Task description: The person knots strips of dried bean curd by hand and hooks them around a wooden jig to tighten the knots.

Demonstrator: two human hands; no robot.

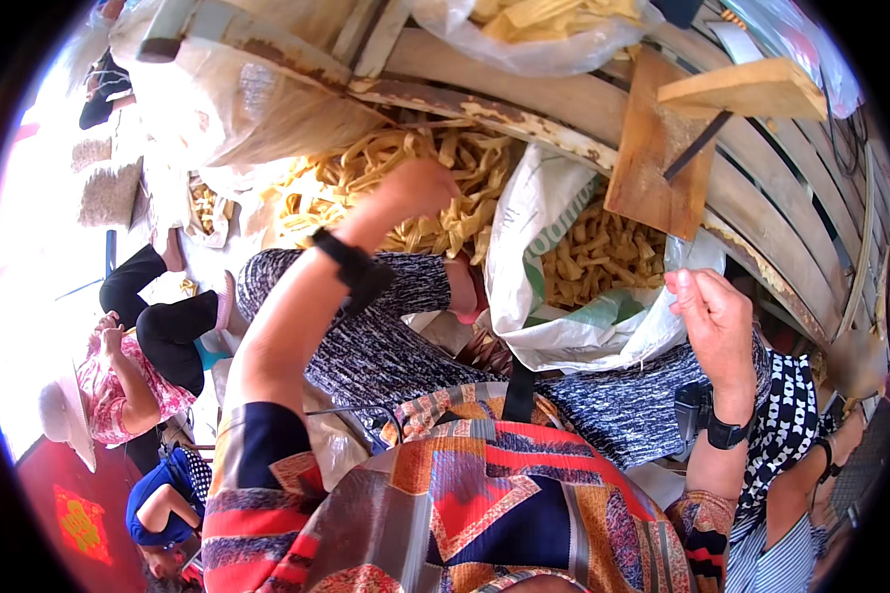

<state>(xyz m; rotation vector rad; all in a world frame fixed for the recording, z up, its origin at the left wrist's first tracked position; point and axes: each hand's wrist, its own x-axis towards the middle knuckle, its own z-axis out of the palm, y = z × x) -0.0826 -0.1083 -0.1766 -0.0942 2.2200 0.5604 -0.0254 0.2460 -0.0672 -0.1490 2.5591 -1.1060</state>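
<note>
My left hand (419, 187) is over a loose heap of yellow dried sticks, which look like bean curd sticks (460, 226); it is blurred, and whether it grasps any is hidden. By the right rim of a white woven plastic sack (515, 244), my right hand (712, 311) is raised with its fingers curled and thumb against the forefinger. Anything pinched there is too small to make out. The sack stands open between my knees, with short yellow-brown pieces (601, 259) inside. Above it, a wooden board (656, 148) carries a dark metal bar (697, 146) and a wooden block (745, 89).
A slatted wooden bench (489, 63) with a rusty metal frame lies ahead, bearing a clear plastic bag (541, 55) of yellow sticks. A large translucent bag (289, 111) bulges at upper left. People sit on both sides, one in a pale hat (67, 415).
</note>
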